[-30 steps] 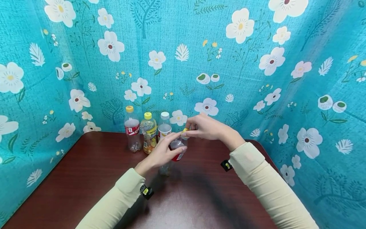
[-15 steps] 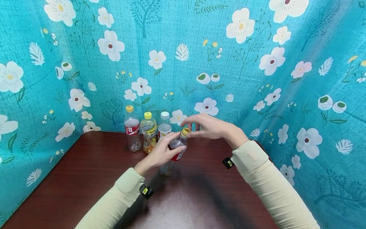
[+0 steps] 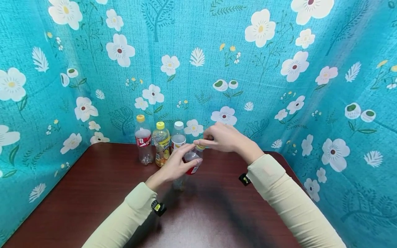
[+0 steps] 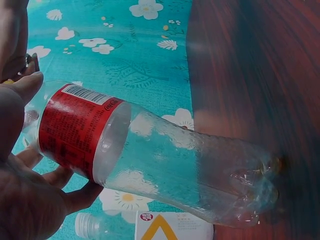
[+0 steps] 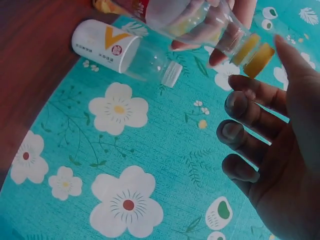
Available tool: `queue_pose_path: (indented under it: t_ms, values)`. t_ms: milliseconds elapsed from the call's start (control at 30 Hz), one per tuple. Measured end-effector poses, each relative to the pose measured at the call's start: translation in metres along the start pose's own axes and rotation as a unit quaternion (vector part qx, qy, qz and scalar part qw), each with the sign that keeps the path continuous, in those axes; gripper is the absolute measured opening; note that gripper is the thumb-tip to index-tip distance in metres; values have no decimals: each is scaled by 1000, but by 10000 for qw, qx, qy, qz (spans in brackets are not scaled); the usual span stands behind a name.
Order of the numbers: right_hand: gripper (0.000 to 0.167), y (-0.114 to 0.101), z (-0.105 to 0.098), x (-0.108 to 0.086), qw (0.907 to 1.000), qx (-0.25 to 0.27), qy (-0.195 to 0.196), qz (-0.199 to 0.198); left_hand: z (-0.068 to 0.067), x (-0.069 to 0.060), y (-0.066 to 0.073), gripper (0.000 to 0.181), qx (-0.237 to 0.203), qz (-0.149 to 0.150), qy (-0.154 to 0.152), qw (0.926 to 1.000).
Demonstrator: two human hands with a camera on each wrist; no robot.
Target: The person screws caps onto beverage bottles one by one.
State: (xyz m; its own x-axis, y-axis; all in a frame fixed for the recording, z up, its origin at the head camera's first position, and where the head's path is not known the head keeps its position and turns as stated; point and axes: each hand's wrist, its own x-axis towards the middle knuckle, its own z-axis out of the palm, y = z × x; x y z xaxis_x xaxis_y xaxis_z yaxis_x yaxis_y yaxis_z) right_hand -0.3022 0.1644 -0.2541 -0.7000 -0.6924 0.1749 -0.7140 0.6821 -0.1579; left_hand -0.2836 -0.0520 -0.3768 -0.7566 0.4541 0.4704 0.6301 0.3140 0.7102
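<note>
My left hand [image 3: 176, 166] grips a clear plastic soda bottle [image 4: 155, 150] round its red label [image 4: 75, 132]. The bottle stands tilted, its base down by the dark table and its neck leaning to the right. A yellow bottle cap [image 5: 259, 60] sits on the neck, above a yellow ring. At the cap is my right hand [image 3: 223, 137], its thumb and forefinger on opposite sides in a loose pinch. The other fingers of that hand are bent and hold nothing. In the head view the thumb partly covers the cap.
Left of the held bottle stand a red-labelled bottle with an orange cap [image 3: 143, 141], a yellow-labelled bottle [image 3: 162, 144] and a white-capped bottle [image 3: 178, 136]. Behind the dark red table [image 3: 93, 193] hangs a teal flowered curtain [image 3: 198, 89].
The right hand's fingers spread off the cap to the right half a second ago, then came back over it with the wrist turned. The left hand and bottle stayed put.
</note>
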Motion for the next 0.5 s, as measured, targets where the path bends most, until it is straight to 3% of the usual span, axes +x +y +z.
queue_pose_path:
  t_ms: [100, 200, 367, 500]
  values:
    - [41, 1, -4, -3, 9997, 243, 6, 30, 0, 0, -1, 62, -6, -121, -34, 9999]
    - [22, 3, -11, -7, 9976, 658, -225, -70, -1, 0, -1, 63, 34, -192, -63, 9998]
    - [39, 4, -17, -7, 9906, 1032, -834, -336, -2, 0, 0, 63, 110, -206, -75, 9997]
    - [31, 3, -15, -4, 9887, 1061, -899, -558, -1, 0, 0, 63, 111, -196, -105, 9997]
